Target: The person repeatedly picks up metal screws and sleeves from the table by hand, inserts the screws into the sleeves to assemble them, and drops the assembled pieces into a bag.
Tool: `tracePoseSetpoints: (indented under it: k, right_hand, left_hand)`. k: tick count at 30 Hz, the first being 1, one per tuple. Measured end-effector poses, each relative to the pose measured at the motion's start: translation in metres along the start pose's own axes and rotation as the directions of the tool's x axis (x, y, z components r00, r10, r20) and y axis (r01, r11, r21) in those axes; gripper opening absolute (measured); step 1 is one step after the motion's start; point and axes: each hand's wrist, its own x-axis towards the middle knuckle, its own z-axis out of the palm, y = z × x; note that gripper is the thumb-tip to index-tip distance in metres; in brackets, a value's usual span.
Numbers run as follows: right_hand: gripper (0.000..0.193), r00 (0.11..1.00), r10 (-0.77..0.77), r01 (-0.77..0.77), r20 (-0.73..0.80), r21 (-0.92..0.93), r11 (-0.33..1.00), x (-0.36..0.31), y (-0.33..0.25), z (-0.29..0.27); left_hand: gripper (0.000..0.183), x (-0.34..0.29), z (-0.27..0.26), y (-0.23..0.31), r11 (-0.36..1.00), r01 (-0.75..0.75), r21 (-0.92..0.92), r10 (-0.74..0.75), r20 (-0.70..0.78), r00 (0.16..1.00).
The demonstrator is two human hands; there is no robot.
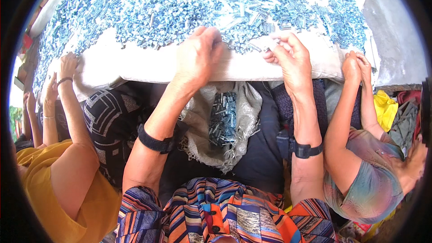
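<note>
A thick spread of small, shiny, blue-grey channel-shaped metal pieces point(162, 13) covers the white cloth-topped table point(243, 67). At the near edge of this spread my left hand point(200, 56) is closed, its fingers curled and partly blurred; what they hold, if anything, is hidden. To its right, my right hand point(290, 58) is raised over the cloth with thumb and fingertips pinched together. Something small and pale seems to be at those fingertips, too blurred to name. Below the table edge, between my hands, an open woven sack point(245, 103) in my lap holds many similar pieces point(222, 117).
On my left, a person in a mustard top point(72, 189) has hands at the cloth's edge. Close on my right, another person in a multicoloured sleeve point(373, 180) works with both hands together point(357, 65). Yellow fabric point(385, 109) lies beyond that person's arm.
</note>
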Motion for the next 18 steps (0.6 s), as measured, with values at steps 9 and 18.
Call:
tracePoseSetpoints:
  k: [9, 18]
  right_hand:
    - [0.007, 0.985, 0.151, -0.17, 0.079, 0.502, 0.848, -0.044, -0.005, 0.017]
    - [0.008, 0.974, 0.103, -0.212, 0.202, 0.65, 0.73, -0.059, -0.007, 0.031]
  left_hand:
    - [0.011, -0.019, -0.029, 0.027, 0.328, 0.494, -0.805, -0.26, 0.425, 0.867]
    - [0.014, -0.037, -0.035, 0.032, 0.175, 0.531, -0.829, -0.137, 0.514, 0.847]
